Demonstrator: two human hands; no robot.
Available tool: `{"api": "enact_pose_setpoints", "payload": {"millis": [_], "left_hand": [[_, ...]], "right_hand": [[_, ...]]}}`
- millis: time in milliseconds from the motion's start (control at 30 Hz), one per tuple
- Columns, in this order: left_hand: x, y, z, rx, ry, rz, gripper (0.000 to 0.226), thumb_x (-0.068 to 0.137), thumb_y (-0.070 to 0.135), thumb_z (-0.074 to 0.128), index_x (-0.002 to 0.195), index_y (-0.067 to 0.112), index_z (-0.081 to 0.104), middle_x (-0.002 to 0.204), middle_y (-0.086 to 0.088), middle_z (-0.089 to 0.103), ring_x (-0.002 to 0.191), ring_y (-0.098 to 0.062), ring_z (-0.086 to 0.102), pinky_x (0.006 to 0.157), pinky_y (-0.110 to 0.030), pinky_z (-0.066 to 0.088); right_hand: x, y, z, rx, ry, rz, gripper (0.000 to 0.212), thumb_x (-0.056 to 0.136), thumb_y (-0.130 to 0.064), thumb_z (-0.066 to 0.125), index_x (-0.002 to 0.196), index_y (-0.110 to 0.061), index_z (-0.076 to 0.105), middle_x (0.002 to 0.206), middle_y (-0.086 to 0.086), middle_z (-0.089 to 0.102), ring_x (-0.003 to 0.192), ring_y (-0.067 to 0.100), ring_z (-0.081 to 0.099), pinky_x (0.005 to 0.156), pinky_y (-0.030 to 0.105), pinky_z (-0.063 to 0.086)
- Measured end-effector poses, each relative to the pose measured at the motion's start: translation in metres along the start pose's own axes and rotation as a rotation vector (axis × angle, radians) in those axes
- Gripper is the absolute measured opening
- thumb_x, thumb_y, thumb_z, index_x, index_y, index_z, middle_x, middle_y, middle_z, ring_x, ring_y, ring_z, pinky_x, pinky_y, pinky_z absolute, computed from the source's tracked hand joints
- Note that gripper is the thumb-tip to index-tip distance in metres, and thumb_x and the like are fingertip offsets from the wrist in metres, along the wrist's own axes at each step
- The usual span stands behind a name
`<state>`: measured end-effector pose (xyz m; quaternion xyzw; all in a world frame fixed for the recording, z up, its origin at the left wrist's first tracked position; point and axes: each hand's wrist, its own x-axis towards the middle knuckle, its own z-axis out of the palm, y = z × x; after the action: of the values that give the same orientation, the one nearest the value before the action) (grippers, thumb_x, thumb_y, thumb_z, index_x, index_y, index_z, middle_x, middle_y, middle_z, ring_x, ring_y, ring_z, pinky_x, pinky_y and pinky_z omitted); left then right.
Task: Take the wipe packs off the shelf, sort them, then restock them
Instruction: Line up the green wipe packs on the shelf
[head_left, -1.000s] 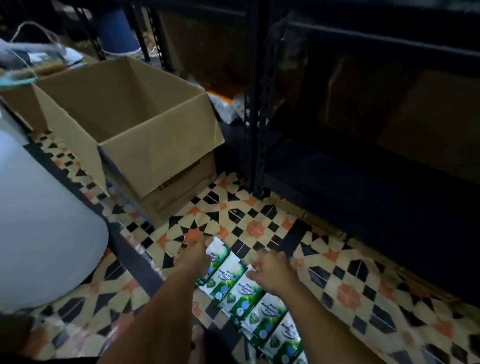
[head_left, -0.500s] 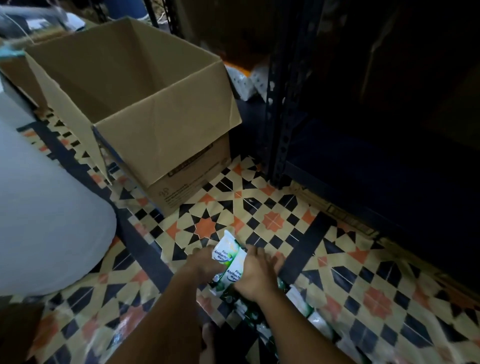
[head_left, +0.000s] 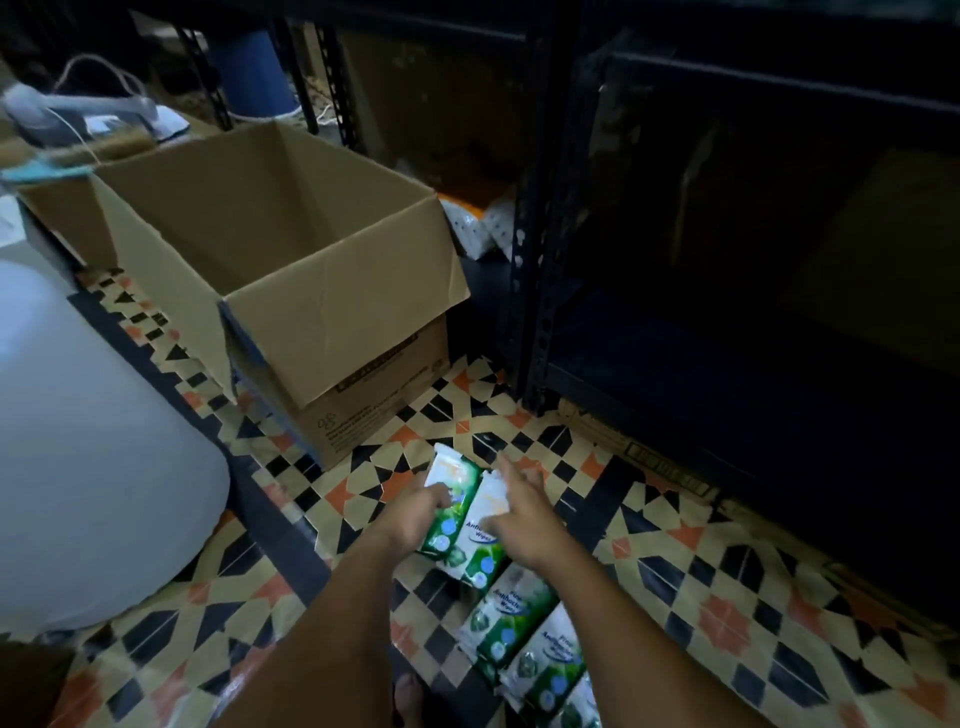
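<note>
Gripping wipe packs (head_left: 457, 514), left hand (head_left: 415, 512), right hand (head_left: 519, 514)

The floor (head_left: 701, 597) across the lower half of the frame is patterned tile in cream, black and orange, crossed by a dark band running diagonally from the left edge toward the bottom centre. An open cardboard box (head_left: 291, 270) stands at centre left, with a large white rounded container (head_left: 88, 467) at the left edge and a smaller, cluttered box (head_left: 67, 208) at upper left. Black metal shelving (head_left: 540, 249) fills the upper right, its bays deep in shadow under dim light.
</note>
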<state>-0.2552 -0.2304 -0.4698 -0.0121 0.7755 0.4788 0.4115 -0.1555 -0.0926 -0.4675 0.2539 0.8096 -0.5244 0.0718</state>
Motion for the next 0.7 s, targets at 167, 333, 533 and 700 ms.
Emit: {"api": "enact_pose_setpoints", "payload": {"millis": [167, 333, 533, 700], "left_hand": [[-0.030, 0.064, 0.032, 0.018, -0.092, 0.251, 0.026, 0.095, 0.005, 0.046, 0.115, 0.016, 0.060, 0.093, -0.012, 0.073, 0.075, -0.027, 0.071, 0.066, -0.033, 0.056], [-0.066, 0.137, 0.062, -0.006, -0.115, 0.550, 0.040, 0.092, 0.004, 0.051, 0.120, 0.030, 0.061, 0.108, -0.004, 0.073, 0.092, -0.022, 0.073, 0.085, -0.044, 0.058], [-0.120, 0.240, 0.076, 0.024, -0.109, 0.932, 0.047, 0.084, 0.027, 0.060, 0.125, 0.050, 0.062, 0.120, 0.010, 0.072, 0.111, -0.016, 0.069, 0.099, -0.050, 0.053], [-0.166, 0.329, 0.063, -0.025, -0.006, 1.138, 0.057, 0.081, 0.040, 0.065, 0.137, 0.043, 0.057, 0.122, 0.013, 0.071, 0.114, -0.014, 0.067, 0.103, -0.052, 0.050]], "right_hand": [[-0.028, -0.020, -0.070, 0.095, 0.288, -0.120, 0.073, 0.074, -0.002, 0.082, 0.128, -0.038, 0.049, 0.126, -0.002, 0.048, 0.113, 0.013, 0.052, 0.092, 0.031, 0.047], [-0.061, -0.061, -0.150, 0.151, 0.495, -0.269, 0.061, 0.064, -0.004, 0.087, 0.106, -0.038, 0.058, 0.113, -0.007, 0.060, 0.107, 0.011, 0.060, 0.090, 0.035, 0.054], [-0.099, -0.139, -0.243, 0.228, 0.683, -0.485, 0.055, 0.062, 0.005, 0.087, 0.097, -0.032, 0.065, 0.105, -0.010, 0.066, 0.098, 0.009, 0.066, 0.083, 0.033, 0.058], [-0.117, -0.220, -0.299, 0.327, 0.764, -0.632, 0.054, 0.061, 0.005, 0.087, 0.096, -0.030, 0.066, 0.110, -0.006, 0.065, 0.096, 0.017, 0.068, 0.075, 0.040, 0.062]]}}
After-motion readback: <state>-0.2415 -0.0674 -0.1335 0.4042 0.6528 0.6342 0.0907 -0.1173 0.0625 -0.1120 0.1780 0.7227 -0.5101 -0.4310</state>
